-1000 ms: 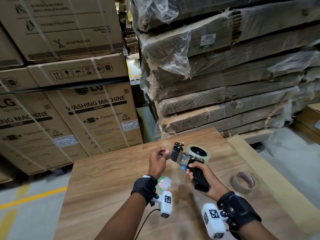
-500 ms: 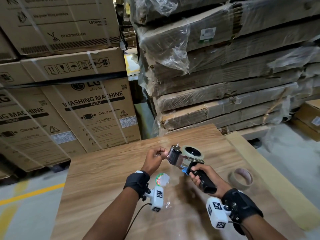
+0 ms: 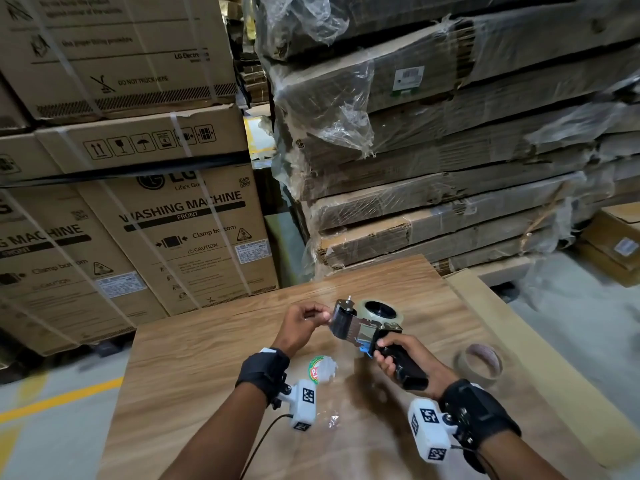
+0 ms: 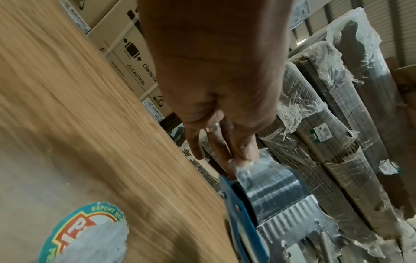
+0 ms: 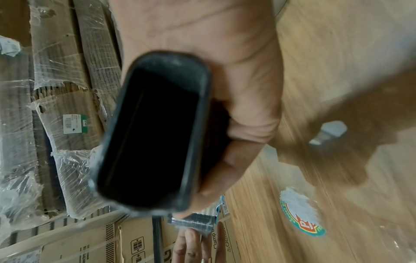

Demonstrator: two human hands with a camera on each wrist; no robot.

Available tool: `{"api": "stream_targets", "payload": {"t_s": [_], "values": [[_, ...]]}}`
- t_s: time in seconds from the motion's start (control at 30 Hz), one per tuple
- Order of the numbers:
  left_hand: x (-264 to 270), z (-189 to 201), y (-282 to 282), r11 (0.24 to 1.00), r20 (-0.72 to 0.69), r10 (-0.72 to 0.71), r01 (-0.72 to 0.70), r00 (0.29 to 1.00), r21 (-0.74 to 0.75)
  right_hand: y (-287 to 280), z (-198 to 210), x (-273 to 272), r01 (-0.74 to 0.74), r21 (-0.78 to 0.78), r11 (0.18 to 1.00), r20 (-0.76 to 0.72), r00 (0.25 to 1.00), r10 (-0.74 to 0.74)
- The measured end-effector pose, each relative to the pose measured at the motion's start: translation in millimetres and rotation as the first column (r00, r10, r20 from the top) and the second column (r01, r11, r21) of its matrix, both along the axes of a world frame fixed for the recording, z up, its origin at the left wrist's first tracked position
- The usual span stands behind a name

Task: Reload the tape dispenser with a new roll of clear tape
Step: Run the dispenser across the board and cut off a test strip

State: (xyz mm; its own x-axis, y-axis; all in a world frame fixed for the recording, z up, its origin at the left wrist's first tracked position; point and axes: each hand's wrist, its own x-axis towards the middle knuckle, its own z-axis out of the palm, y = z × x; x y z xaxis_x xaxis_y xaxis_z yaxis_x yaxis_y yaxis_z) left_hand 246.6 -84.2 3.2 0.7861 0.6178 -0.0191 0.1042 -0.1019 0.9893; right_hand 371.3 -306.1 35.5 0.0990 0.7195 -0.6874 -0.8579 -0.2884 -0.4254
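Observation:
My right hand (image 3: pixel 388 355) grips the black handle (image 3: pixel 407 370) of the tape dispenser (image 3: pixel 360 329) and holds it above the wooden table (image 3: pixel 207 358). A clear tape roll (image 3: pixel 381 310) sits on the dispenser's hub. My left hand (image 3: pixel 323 317) is at the dispenser's front, where its fingertips (image 4: pixel 242 157) pinch the clear tape end at the dark roller (image 4: pixel 270 192) beside the blue frame (image 4: pixel 236 206). In the right wrist view the handle's butt (image 5: pixel 153 133) fills my right hand (image 5: pixel 243 92), and the left fingers (image 5: pixel 193 243) show beyond it.
An empty cardboard tape core (image 3: pixel 479 363) lies on the table to the right. A round printed label (image 3: pixel 320 368) and a crumpled clear wrapper (image 3: pixel 329 417) lie between my forearms. Stacked washing-machine cartons (image 3: pixel 173 230) and wrapped flat cardboard (image 3: pixel 433 188) stand beyond the table's far edge.
Both hands and the dispenser have drifted a little, with the dispenser tilted slightly lower. The left fingers stay pinched at the roller, and the right grip is unchanged.

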Motion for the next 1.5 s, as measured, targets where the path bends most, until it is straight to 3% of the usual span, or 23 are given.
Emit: {"api": "stream_targets", "payload": {"t_s": [0.27, 0.63, 1.03, 1.33, 1.5], "values": [[0.6, -4.5, 21.6, 0.992, -0.005, 0.125, -0.124, 0.992, 0.012, 21.6, -6.1, 9.1, -0.001, -0.011, 1.0, 0.055, 0.999, 0.001], [-15.3, -33.4, 47.3, 0.986, -0.131, 0.161, -0.155, 0.978, 0.056, 78.9, -39.1, 34.1, -0.031, -0.039, 0.999, 0.209, 0.977, 0.038], [-32.6, -63.3, 57.3, 0.961, -0.227, 0.275, -0.262, 0.934, 0.087, 110.5, -90.9, 62.8, -0.19, -0.177, 0.966, 0.364, 0.899, 0.243], [-38.0, -67.0, 53.5, 0.955, -0.282, 0.296, -0.274, 0.912, 0.118, 109.6, -102.3, 58.2, -0.166, -0.255, 0.952, 0.345, 0.905, 0.25], [-38.2, -64.0, 49.6, 0.953, -0.309, 0.303, -0.283, 0.901, 0.108, 106.3, -108.6, 59.6, -0.252, -0.297, 0.921, 0.353, 0.867, 0.351]]}}
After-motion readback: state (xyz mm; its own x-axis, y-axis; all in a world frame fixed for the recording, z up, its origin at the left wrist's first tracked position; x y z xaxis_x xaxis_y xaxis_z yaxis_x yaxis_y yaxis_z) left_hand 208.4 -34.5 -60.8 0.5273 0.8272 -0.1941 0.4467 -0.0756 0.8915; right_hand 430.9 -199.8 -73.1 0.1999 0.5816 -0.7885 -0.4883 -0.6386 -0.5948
